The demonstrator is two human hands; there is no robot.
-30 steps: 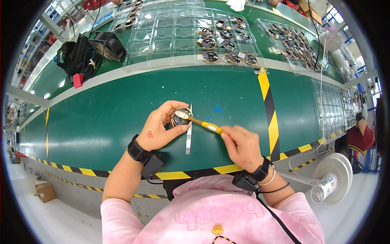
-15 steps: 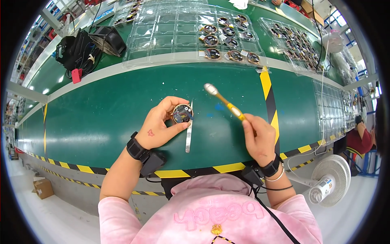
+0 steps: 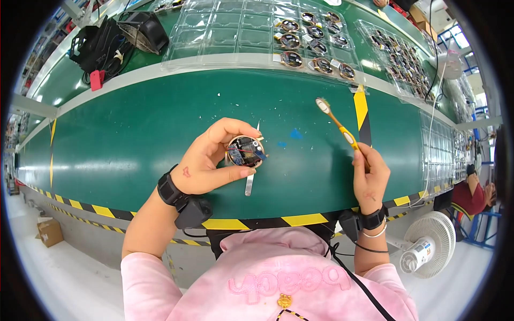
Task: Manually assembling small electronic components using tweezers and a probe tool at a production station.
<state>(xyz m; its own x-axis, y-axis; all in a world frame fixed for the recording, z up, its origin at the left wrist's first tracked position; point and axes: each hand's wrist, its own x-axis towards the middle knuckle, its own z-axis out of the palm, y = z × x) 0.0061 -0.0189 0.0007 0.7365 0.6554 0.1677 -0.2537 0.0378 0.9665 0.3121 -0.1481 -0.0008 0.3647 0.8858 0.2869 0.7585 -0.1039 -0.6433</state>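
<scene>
Between the thumb and fingers of my left hand [image 3: 206, 160] is a round electronic module [image 3: 245, 152], its open face showing a circuit board and thin wires. Part of its rim is hidden by my fingers. Beneath it on the green bench lie metal tweezers [image 3: 249, 185], their middle covered by the module and my hand. Off to the right, my right hand [image 3: 371, 174] grips a yellow toothbrush [image 3: 348, 136] by the handle end. The brush head points up and away to the left, apart from the module.
Beyond the bench [image 3: 134, 123], a clear plastic tray [image 3: 219, 32] holds several round modules at its right side. Another filled tray [image 3: 399, 59] stands farther right. Black equipment with cables [image 3: 104, 53] sits at the far left. A white fan [image 3: 428, 246] stands at the lower right.
My right hand has moved right with the toothbrush, away from the module. The module in my left hand is turned, showing more of its board.
</scene>
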